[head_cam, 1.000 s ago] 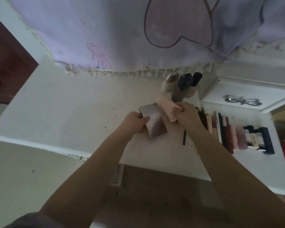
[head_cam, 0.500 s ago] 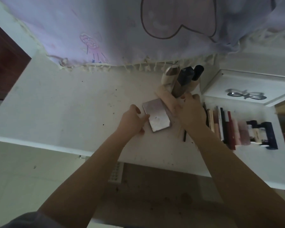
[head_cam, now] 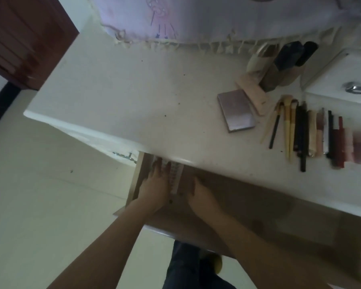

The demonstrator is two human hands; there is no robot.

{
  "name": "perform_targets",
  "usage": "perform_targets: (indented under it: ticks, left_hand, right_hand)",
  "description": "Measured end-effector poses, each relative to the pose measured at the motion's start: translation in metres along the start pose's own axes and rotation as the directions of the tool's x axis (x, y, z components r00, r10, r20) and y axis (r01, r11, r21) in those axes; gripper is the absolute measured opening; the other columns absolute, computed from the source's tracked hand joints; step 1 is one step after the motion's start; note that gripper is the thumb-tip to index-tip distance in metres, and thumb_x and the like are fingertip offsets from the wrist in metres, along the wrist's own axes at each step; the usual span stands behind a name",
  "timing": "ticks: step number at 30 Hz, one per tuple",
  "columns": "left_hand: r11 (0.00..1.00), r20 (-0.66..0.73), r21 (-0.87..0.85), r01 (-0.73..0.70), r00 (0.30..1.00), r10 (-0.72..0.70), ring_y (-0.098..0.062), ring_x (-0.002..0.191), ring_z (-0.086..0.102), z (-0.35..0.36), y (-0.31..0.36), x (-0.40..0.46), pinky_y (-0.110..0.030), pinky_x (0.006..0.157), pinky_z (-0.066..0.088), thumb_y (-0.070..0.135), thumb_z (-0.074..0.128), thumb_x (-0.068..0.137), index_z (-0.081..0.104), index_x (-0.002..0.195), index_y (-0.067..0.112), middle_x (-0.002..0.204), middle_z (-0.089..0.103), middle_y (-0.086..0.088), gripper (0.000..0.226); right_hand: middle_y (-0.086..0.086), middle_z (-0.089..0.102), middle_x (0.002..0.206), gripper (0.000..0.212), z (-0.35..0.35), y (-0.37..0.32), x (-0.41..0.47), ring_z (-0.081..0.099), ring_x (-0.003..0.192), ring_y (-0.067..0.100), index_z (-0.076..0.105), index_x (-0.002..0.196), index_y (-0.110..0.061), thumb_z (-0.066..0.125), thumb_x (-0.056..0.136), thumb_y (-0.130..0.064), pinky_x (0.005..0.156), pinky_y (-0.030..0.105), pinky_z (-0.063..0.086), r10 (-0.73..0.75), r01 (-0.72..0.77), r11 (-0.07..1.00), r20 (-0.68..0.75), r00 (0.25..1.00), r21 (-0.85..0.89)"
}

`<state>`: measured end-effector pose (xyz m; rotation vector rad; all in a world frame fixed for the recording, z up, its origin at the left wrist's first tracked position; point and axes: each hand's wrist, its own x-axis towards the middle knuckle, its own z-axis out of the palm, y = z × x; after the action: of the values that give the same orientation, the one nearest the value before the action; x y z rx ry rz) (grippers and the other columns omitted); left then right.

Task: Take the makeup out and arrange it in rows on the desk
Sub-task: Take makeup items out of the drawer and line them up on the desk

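both hands (head_cam: pixel 155 184) have dropped into the drawer (head_cam: pixel 258 207), left fingers (head_cam: pixel 162 166) spread flat on a palette (head_cam: pixel 175 177).

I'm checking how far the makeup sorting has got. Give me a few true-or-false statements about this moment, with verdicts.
1. Both hands are on the desk top. False: the left hand and right hand reach into the open drawer.
2. A closed palette lies flat on the desk. True.
3. The row of brushes and sticks lies left of the palette. False: it lies to its right.
4. The left hand rests on a long patterned item in the drawer. True.
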<state>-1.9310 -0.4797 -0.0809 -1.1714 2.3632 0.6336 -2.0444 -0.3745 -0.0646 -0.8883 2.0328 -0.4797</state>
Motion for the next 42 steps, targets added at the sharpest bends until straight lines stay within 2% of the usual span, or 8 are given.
perform_targets:
  ticks: [7,11,17,22,29,34,38,42]
  left_hand:
    - [0.999,0.071,-0.031,-0.019,0.997,0.021,-0.027,0.144,-0.014,0.017,-0.013,0.006,-0.043,0.113,0.024,0.020,0.047,0.092,-0.018,0.146,0.018,0.154,-0.025,-0.011,0.085]
    - [0.997,0.058,-0.063,-0.042,0.997,0.046,-0.028,0.145,-0.002,0.009,-0.016,0.000,-0.044,0.113,0.022,0.020,0.040,0.095,-0.012,0.148,0.021,0.156,-0.017,-0.009,0.075]
    - [0.982,-0.138,-0.188,-0.005,0.990,-0.021,-0.029,0.121,0.045,-0.030,-0.009,-0.034,-0.038,0.099,0.041,0.026,0.045,0.095,0.031,0.140,0.018,0.137,0.041,-0.012,0.047]
    - [0.878,0.156,-0.474,0.060,0.988,0.017,-0.019,0.073,0.062,-0.090,0.000,-0.080,-0.020,0.046,0.048,0.028,0.049,0.095,0.055,0.105,0.014,0.098,0.064,-0.010,0.018]
    - [0.634,-0.047,-0.764,-0.115,0.991,0.123,0.000,0.060,0.066,-0.178,0.029,-0.067,-0.017,0.049,0.053,0.021,0.055,0.093,0.055,0.116,0.026,0.080,0.069,0.007,0.023]
    - [0.661,-0.225,-0.719,-0.215,0.972,0.072,-0.017,0.073,0.062,-0.230,0.059,0.047,-0.023,0.056,0.050,0.023,0.054,0.094,0.051,0.130,0.011,0.089,0.066,-0.006,0.039]
    - [0.762,-0.222,-0.618,-0.193,0.973,0.066,-0.030,0.107,0.060,-0.247,0.071,0.134,-0.040,0.093,0.049,0.024,0.055,0.093,0.050,0.131,0.007,0.116,0.062,-0.014,0.043]
    - [0.868,-0.213,-0.451,-0.206,0.970,0.120,-0.029,0.109,0.057,-0.246,0.073,0.183,-0.038,0.096,0.046,0.027,0.054,0.092,0.053,0.127,0.005,0.118,0.060,-0.015,0.041]
  right_hand:
    - [0.018,0.064,0.113,0.031,0.040,-0.021,0.047,0.061,0.101,0.032,0.059,0.118,-0.003,0.054,0.090,-0.014,0.085,0.037,0.048,0.364,-0.340,0.725,0.085,0.928,0.599]
    - [0.019,0.064,0.101,0.027,0.033,-0.024,0.046,0.061,0.081,0.027,0.059,0.115,0.002,0.050,0.096,-0.015,0.080,0.038,0.050,0.354,-0.396,0.591,0.215,0.910,0.703]
    - [0.012,0.065,0.087,0.015,-0.006,-0.039,-0.008,0.063,0.073,0.021,0.056,0.108,-0.003,0.047,0.097,-0.009,0.064,0.038,0.055,0.310,-0.459,0.459,0.347,0.885,0.760]
    - [0.014,0.072,0.086,0.026,-0.061,-0.041,-0.071,0.070,0.074,0.023,0.061,0.106,0.008,0.048,0.097,-0.013,0.059,0.033,0.058,0.204,-0.395,0.551,0.339,0.918,0.735]
    - [0.003,0.071,0.102,0.025,-0.145,-0.077,-0.064,0.069,0.090,0.017,0.059,0.119,-0.012,0.048,0.097,-0.018,0.080,0.038,0.058,0.044,-0.039,0.822,0.005,0.999,0.568]
    - [-0.013,0.061,0.102,0.028,-0.180,-0.116,0.028,0.056,0.080,0.000,0.050,0.118,-0.026,0.048,0.094,-0.012,0.057,0.009,0.047,0.025,0.105,0.886,-0.271,0.962,0.452]
    - [0.008,0.047,0.139,0.047,-0.190,-0.129,0.106,0.048,0.123,0.026,0.035,0.141,-0.014,0.042,0.095,-0.010,0.102,0.032,0.040,0.123,0.021,0.937,-0.383,0.915,0.349]
    - [0.017,0.037,0.144,0.054,-0.193,-0.132,0.147,0.040,0.129,0.028,0.024,0.144,0.002,0.043,0.095,-0.007,0.095,0.022,0.029,0.131,-0.091,0.989,-0.421,0.898,0.115]
